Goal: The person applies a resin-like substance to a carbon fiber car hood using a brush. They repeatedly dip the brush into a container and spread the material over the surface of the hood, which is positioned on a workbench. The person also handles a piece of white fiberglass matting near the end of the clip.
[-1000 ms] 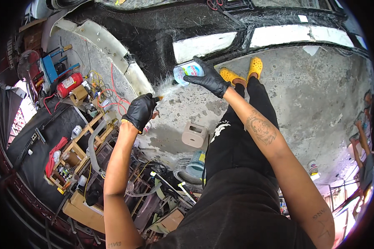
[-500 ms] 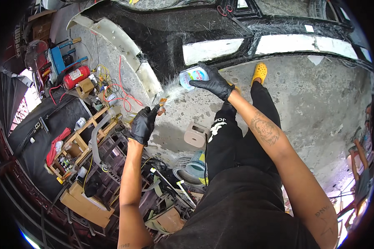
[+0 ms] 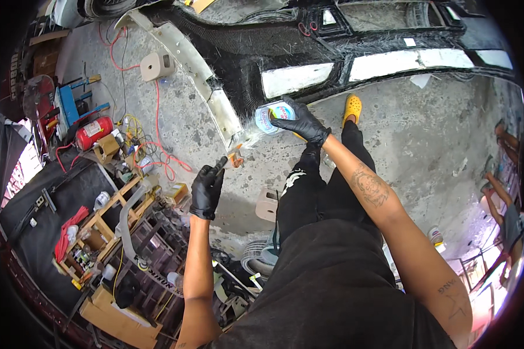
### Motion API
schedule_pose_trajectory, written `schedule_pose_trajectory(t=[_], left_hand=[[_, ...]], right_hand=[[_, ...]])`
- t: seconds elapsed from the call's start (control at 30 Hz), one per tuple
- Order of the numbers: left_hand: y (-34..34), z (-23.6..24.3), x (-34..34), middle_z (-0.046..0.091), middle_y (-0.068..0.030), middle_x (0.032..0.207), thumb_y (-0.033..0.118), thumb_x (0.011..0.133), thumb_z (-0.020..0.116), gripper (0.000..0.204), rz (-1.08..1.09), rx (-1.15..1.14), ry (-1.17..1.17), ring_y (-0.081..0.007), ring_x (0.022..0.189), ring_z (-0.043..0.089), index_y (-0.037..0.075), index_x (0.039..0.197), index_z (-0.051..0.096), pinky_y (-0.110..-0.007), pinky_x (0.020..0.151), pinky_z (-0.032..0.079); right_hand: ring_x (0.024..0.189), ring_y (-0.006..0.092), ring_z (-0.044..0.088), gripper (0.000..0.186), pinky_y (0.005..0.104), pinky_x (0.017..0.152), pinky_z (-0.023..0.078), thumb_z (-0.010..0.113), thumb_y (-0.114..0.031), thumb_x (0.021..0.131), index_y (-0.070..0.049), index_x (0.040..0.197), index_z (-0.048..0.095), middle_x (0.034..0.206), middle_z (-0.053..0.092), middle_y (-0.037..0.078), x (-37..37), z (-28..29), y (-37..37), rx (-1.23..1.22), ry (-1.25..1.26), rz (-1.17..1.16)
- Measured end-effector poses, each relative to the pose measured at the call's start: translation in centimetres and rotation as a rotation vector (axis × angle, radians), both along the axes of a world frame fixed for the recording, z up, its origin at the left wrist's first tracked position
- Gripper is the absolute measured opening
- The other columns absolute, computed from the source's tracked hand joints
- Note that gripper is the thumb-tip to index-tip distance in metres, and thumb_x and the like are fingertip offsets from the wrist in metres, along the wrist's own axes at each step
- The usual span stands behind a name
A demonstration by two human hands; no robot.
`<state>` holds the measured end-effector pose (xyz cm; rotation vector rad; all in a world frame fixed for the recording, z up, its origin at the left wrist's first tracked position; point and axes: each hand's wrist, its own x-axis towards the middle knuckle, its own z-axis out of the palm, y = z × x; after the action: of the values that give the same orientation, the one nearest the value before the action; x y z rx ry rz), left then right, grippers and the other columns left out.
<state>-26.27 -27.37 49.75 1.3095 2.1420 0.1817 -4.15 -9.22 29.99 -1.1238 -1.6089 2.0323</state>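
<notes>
My left hand (image 3: 206,193), in a black glove, is closed on a brush (image 3: 220,165), which points up toward pale loose fibers beside the lower corner of a white edge piece (image 3: 220,110). My gloved right hand (image 3: 300,124) grips a clear plastic cup with a colourful label (image 3: 265,118), held tilted near the lower edge of a black fiber-covered panel (image 3: 209,36). White stray fibers stick out around the cup and panel corner. What is inside the cup is too small to make out.
Concrete blocks (image 3: 156,68) stand on the floor (image 3: 419,145). Red hoses, a red extinguisher (image 3: 94,132), wooden crates and clutter fill the left and lower left. Red scissors (image 3: 307,29) lie on the panel. Two people's bare limbs (image 3: 501,203) show at the right edge.
My left hand has moved right and then down with the brush. The cup and right hand have shifted slightly right and down. The view has shifted, showing a block at upper left.
</notes>
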Motion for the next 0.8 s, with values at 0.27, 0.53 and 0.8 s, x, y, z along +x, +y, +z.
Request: schedule_pose_trajectory(t=[0.27,0.53,0.8], left_hand=[[-2.8,2.8,-0.9,0.043,-0.0021,0.071,-0.004,0.084,0.067,0.039,0.113,0.279,-0.075,-0.0119,0.063,0.043,0.009,0.120,0.068,-0.025,0.059,0.037],[4.1,1.4,0.7,0.050,-0.0102,0.072,0.007,0.084,0.067,0.039,-0.282,0.381,-0.093,-0.0247,0.064,0.051,0.018,0.122,0.067,-0.036,0.059,0.044],[6.2,-1.0,-2.1,0.056,-0.0144,0.077,0.008,0.086,0.066,0.035,-0.284,0.223,-0.183,-0.0298,0.068,0.055,0.021,0.118,0.069,-0.037,0.064,0.046]], right_hand=[[0.108,0.0153,0.056,0.080,0.0300,0.094,0.047,0.084,-0.028,0.075,0.006,0.136,0.044,0.121,0.060,0.013,-0.5,3.8,-1.6,-0.197,0.194,-0.116],[0.114,0.0205,0.055,0.090,0.0319,0.100,0.043,0.082,-0.038,0.076,0.005,0.141,0.038,0.127,0.057,0.016,-1.2,8.8,-1.7,-0.106,0.087,0.023],[0.123,0.0256,0.049,0.093,0.0353,0.106,0.038,0.081,-0.042,0.076,0.003,0.144,0.036,0.135,0.049,0.021,-2.8,7.5,-2.3,-0.117,0.046,0.058]])
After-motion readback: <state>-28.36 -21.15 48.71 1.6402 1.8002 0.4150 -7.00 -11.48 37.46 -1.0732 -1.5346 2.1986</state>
